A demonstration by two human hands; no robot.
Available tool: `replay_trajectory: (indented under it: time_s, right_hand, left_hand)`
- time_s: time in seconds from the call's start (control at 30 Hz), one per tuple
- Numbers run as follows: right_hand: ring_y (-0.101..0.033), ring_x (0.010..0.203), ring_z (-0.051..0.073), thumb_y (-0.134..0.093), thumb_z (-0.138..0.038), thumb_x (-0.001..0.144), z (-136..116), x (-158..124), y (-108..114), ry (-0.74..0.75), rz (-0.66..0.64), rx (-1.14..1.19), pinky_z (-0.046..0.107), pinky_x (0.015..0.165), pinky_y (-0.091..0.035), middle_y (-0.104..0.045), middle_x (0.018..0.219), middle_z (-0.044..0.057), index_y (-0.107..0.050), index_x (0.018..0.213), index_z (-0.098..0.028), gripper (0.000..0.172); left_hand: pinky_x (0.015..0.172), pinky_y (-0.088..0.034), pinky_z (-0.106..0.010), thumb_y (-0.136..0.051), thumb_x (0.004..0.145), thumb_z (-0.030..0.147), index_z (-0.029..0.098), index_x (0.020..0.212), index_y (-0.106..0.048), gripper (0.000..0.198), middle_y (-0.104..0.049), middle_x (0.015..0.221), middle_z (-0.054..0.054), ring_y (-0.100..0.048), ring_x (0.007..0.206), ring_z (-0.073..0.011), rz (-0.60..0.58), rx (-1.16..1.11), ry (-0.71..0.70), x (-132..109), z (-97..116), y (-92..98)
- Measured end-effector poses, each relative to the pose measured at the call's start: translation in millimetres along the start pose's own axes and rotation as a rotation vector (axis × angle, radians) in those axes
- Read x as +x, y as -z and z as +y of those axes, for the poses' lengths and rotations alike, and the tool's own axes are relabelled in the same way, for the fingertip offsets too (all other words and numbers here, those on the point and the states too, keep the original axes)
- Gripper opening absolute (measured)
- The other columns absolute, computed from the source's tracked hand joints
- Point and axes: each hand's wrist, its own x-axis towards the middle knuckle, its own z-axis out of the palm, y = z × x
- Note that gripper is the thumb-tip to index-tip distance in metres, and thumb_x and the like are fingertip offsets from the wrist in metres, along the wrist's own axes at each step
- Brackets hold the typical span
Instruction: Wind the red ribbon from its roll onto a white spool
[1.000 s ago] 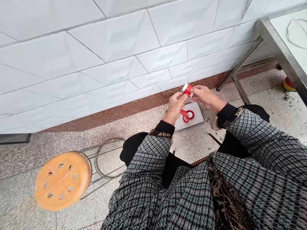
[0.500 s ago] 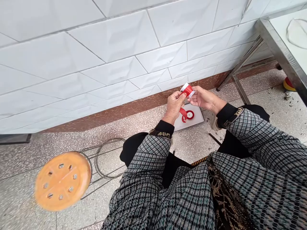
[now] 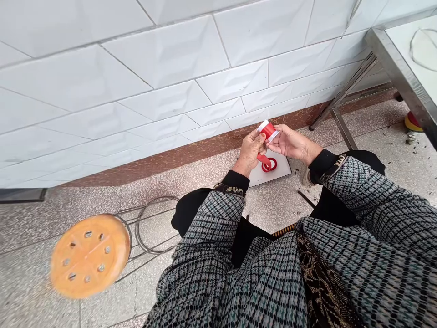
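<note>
Just above the floor near the wall, my left hand (image 3: pixel 251 152) is closed, pinching a small white card (image 3: pixel 262 125) wrapped with red ribbon (image 3: pixel 268 130). A loose ribbon tail hangs below my left fingers. My right hand (image 3: pixel 293 143) grips the card's right edge between thumb and fingertips, its other fingers loosely curled underneath. Below both hands, a red ribbon roll (image 3: pixel 273 165) lies on a flat white board (image 3: pixel 282 169). The hanging tail overlaps the roll in this view.
An orange round stool (image 3: pixel 90 255) with wire legs lies on its side at the left. A metal-framed table (image 3: pixel 392 64) stands at the right. White wall tiles (image 3: pixel 177 50) rise ahead. Dark scraps litter the speckled floor (image 3: pixel 385 155), and a yellow-and-red object (image 3: pixel 412 122) sits beneath the table.
The wrapped card has turned slightly between my hands, with more white showing at its ends. The ribbon tail has shifted a little right over the roll. The view moved slightly.
</note>
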Motion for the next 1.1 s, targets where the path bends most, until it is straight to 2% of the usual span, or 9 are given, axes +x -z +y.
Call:
replay_trajectory:
  time_s: [0.13, 0.3, 0.4, 0.53, 0.6, 0.77, 1.0, 1.1]
  right_hand:
    - [-0.079, 0.077, 0.016, -0.071, -0.033, 0.113, -2, -5, 0, -0.083, -0.050, 0.013, 0.023, 0.075, -0.071, -0.081, 0.087, 0.006, -0.076, 0.105, -0.020, 0.016]
    - [-0.080, 0.076, 0.020, -0.071, -0.038, 0.114, -6, -5, 0, -0.104, -0.036, -0.093, 0.026, 0.071, -0.071, -0.081, 0.083, 0.009, -0.077, 0.104, -0.020, 0.022]
    - [-0.079, 0.079, 0.021, -0.079, -0.036, 0.111, -6, -3, 0, 0.049, 0.026, -0.239, 0.027, 0.070, -0.071, -0.081, 0.087, 0.008, -0.074, 0.098, -0.021, 0.020]
    - [-0.075, 0.085, 0.017, -0.087, -0.014, 0.100, 0, 1, 0, 0.273, 0.110, -0.403, 0.023, 0.072, -0.068, -0.075, 0.089, 0.001, -0.071, 0.093, -0.021, 0.018]
    - [-0.073, 0.083, 0.016, -0.086, -0.010, 0.097, 4, 5, 0, 0.303, 0.127, -0.437, 0.023, 0.073, -0.068, -0.071, 0.086, -0.002, -0.071, 0.094, -0.021, 0.019]
    - [-0.071, 0.074, 0.014, -0.091, -0.015, 0.098, 9, 13, 2, 0.344, 0.169, -0.462, 0.022, 0.069, -0.065, -0.068, 0.081, -0.002, -0.070, 0.089, -0.021, 0.024]
    - [-0.070, 0.067, 0.014, -0.093, -0.026, 0.102, -3, 12, 4, 0.240, 0.134, -0.353, 0.023, 0.071, -0.066, -0.074, 0.074, 0.002, -0.069, 0.086, -0.019, 0.030]
    - [-0.070, 0.065, 0.014, -0.091, -0.025, 0.104, -9, 10, 5, 0.210, 0.153, -0.341, 0.022, 0.066, -0.064, -0.074, 0.072, 0.003, -0.069, 0.086, -0.018, 0.030]
  left_hand:
    - [0.042, -0.018, -0.020, -0.109, 0.066, 0.066, 0.022, 0.072, -0.053, 0.072, -0.039, 0.050, 0.013, -0.022, 0.042, -0.0012, -0.090, -0.005, 0.060, -1, 0, 6.1]
    - [0.041, -0.018, -0.021, -0.106, 0.074, 0.065, 0.023, 0.071, -0.049, 0.070, -0.031, 0.049, 0.014, -0.021, 0.041, -0.0021, -0.038, -0.006, 0.052, -2, -2, 3.0]
    - [0.041, -0.020, -0.022, -0.103, 0.082, 0.059, 0.023, 0.074, -0.052, 0.063, -0.028, 0.051, 0.014, -0.021, 0.042, -0.0030, 0.037, -0.005, 0.017, -3, -1, -1.6]
    - [0.043, -0.021, -0.021, -0.105, 0.080, 0.053, 0.022, 0.080, -0.058, 0.057, -0.033, 0.053, 0.014, -0.022, 0.044, -0.0027, 0.111, -0.019, -0.026, -5, -1, -5.6]
    - [0.043, -0.022, -0.021, -0.106, 0.079, 0.053, 0.021, 0.082, -0.059, 0.057, -0.036, 0.055, 0.014, -0.023, 0.044, -0.0024, 0.126, -0.026, -0.031, -6, -2, -6.9]
    - [0.045, -0.022, -0.022, -0.102, 0.086, 0.049, 0.021, 0.084, -0.060, 0.051, -0.037, 0.056, 0.013, -0.027, 0.044, -0.0030, 0.148, -0.016, -0.023, -9, -4, -11.2]
    - [0.048, -0.027, -0.023, -0.099, 0.088, 0.043, 0.021, 0.088, -0.065, 0.041, -0.044, 0.058, 0.012, -0.029, 0.047, -0.0046, 0.119, 0.091, 0.002, -10, 3, -8.5]
    - [0.053, -0.031, -0.024, -0.096, 0.088, 0.033, 0.019, 0.079, -0.065, 0.035, -0.051, 0.061, 0.009, -0.036, 0.051, -0.0054, 0.110, 0.195, -0.056, -8, 5, -1.6]
